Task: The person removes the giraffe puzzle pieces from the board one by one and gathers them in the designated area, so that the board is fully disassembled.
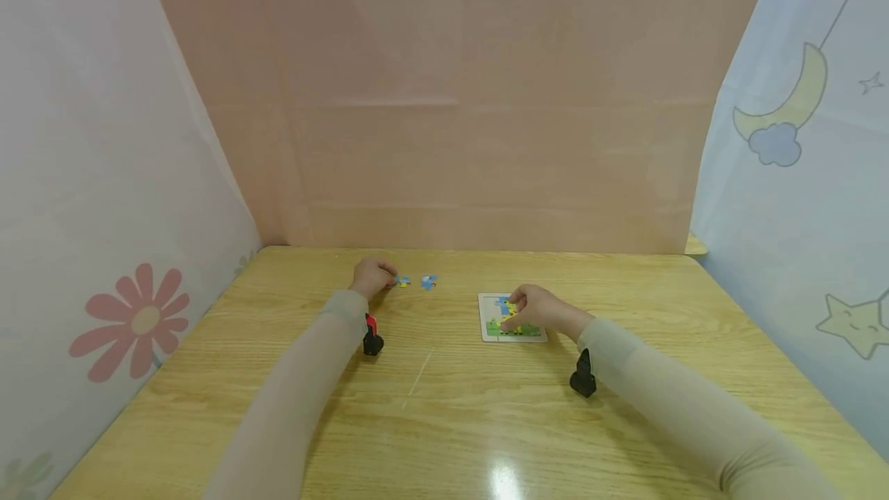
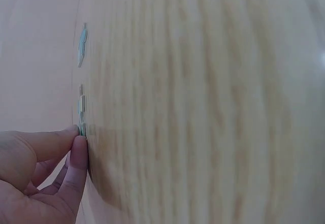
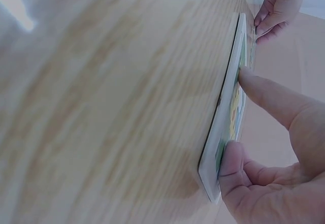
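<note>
My left hand (image 1: 373,276) pinches the edge of a small blue-and-yellow jigsaw piece (image 1: 403,282) between thumb and finger, low at the tabletop. A second jigsaw piece (image 1: 429,282), blue and white, lies just to its right. In the left wrist view both pieces show edge-on. To the right, a square jigsaw puzzle board (image 1: 488,337) with a pale rim lies flat, its picture a yellow spotted animal on green. My right hand (image 1: 538,309) reaches over that board. In the right wrist view its thumb (image 3: 264,92) and bent fingers rest apart on the board's face.
The wooden table (image 1: 444,423) runs back to a tan cloth screen (image 1: 472,99). Printed pale curtains (image 1: 139,176) stand along both sides. Black wrist cameras (image 1: 583,375) hang below each sleeve, close over the tabletop.
</note>
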The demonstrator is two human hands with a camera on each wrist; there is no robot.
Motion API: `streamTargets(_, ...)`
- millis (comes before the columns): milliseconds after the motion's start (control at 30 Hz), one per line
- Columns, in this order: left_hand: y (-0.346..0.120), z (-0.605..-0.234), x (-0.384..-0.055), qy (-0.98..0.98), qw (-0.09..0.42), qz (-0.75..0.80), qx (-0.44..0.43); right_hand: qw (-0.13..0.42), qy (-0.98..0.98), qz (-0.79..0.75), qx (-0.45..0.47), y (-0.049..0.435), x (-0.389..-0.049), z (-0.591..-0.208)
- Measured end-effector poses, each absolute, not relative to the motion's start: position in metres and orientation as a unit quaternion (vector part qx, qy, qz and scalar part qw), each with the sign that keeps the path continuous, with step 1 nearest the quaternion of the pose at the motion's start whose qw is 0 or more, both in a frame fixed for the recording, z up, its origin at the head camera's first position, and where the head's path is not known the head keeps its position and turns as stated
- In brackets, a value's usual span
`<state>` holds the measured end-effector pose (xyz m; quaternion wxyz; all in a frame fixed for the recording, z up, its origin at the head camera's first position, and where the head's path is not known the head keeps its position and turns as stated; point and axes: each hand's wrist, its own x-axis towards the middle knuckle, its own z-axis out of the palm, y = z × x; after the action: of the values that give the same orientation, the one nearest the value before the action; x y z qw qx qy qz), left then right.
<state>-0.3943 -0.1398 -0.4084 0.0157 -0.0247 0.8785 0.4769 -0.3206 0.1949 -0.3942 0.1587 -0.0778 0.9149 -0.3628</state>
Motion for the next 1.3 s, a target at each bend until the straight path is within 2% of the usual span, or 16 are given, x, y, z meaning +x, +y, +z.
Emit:
streamTargets(267,-0.133,-0.406,-0.394,0.896,-0.01,0.441,-0.047,0.157,0.913,-0.368,-0.081,0.195,-0.319,-0.392)
streamTargets(967,-0.135,-0.409,-0.402,0.877,0.014,0.474,-0.081,0.164,0.909,-0.375,-0.079,0.198,-0.321,-0.393)
streamTargets(1300,-0.149,-0.413,-0.407,0.831,0.031,0.551,-0.068,0.171,0.898,-0.394,-0.098,0.204,-0.323,-0.397)
